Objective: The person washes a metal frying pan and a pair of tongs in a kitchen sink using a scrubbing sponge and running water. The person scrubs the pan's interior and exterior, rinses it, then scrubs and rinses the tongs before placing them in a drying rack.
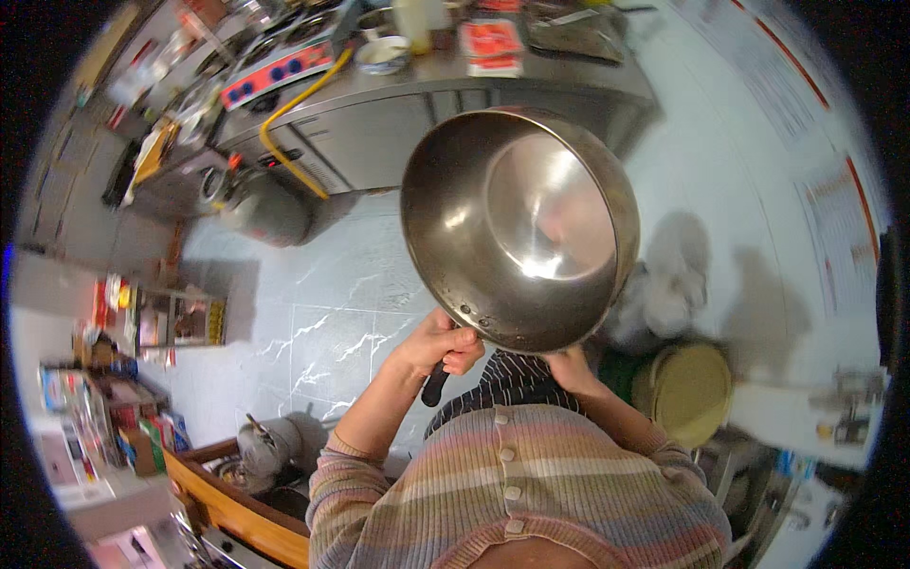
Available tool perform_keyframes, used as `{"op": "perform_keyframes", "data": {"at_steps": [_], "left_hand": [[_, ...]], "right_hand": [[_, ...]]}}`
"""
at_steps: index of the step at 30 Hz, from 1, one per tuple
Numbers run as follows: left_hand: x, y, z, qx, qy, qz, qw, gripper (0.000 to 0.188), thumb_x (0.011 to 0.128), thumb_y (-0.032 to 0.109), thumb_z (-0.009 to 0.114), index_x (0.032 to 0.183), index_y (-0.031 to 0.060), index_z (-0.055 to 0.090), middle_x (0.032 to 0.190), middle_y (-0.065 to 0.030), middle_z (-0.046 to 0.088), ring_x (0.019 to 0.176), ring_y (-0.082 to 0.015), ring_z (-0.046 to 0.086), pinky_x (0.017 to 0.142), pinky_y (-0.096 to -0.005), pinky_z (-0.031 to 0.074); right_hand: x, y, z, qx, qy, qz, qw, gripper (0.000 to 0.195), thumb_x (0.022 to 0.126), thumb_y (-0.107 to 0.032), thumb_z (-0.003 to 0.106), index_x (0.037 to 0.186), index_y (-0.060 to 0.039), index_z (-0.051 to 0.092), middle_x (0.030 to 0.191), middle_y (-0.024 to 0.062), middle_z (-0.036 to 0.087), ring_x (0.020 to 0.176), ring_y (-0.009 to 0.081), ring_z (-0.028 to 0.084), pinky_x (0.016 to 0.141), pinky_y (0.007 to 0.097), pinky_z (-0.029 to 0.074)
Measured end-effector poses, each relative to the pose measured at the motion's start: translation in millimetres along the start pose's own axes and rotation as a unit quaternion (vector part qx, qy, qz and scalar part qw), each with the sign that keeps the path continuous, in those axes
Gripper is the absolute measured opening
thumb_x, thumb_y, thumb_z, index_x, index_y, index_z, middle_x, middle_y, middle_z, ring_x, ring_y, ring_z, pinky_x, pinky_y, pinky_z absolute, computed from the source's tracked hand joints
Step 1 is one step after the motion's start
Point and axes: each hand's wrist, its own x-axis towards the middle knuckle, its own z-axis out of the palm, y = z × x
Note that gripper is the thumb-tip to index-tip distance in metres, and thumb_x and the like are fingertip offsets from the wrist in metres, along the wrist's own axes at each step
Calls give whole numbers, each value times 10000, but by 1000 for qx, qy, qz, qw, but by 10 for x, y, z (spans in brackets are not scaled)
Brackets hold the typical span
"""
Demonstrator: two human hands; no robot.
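A deep stainless-steel pan [455, 263] with a flat round bottom is held up in front of me, tilted so that its shiny inside faces my view. Rivets and a few drops show on the inner wall near the handle. My left hand [444, 346] is wrapped around the black handle [434, 387], thumb on top, just below the rim. Close to the pan's lower right edge is my right hand [571, 370]. Its fingers are hidden behind the pan, so their grip cannot be seen. A dark striped garment [508, 380] shows between my forearms.
Ahead runs a steel counter [377, 135] with a gas stove [277, 75], a bowl [384, 55] and red-and-white packets [490, 46]. A gas cylinder [266, 206] stands on the tiled floor [334, 284]. On my right are a round lidded bin [689, 395] and white bags [665, 299]. Behind-left is a wooden-edged counter [234, 512].
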Motion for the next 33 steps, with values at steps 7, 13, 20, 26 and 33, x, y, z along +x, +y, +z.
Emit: {"op": "perform_keyframes", "data": {"at_steps": [7,13,20,26,33], "left_hand": [[-96,1059,-909,10,307,232,923,245,784,195,573,785,57,372,492,28,294,398,-61,283,328,-203,214],[-66,2092,-1632,-41,493,353,794,300,810,234,532,630,84,345,538,18,312,437,-79,312,370,-215,259],[-336,3216,-2490,-69,528,438,724,218,840,195,482,881,-18,465,756,-99,539,693,-178,535,608,-290,452],[-837,3856,-3578,-126,506,448,726,302,826,197,503,1084,61,424,741,-81,551,632,-165,527,575,-267,425],[-1487,4195,-4944,-239,583,348,694,147,750,169,582,842,87,502,669,-60,550,563,-171,524,492,-279,412]], "right_hand": [[1883,-718,1356,45,-464,-79,881,248,763,-153,587,929,17,518,811,81,584,753,122,537,687,273,429],[3180,-897,2167,34,-515,-62,854,198,754,-205,530,764,-13,485,697,-8,470,670,84,419,596,247,372],[4582,-1521,3053,108,-497,11,861,99,742,-133,491,702,-50,452,575,2,471,496,64,439,447,211,354],[6177,-2089,3922,76,-367,-68,925,141,743,-190,494,687,-61,484,591,1,490,518,58,440,462,211,363],[8417,-3108,4967,49,-163,-99,980,238,693,-219,496,610,4,490,553,25,475,528,120,443,489,289,353]]}}
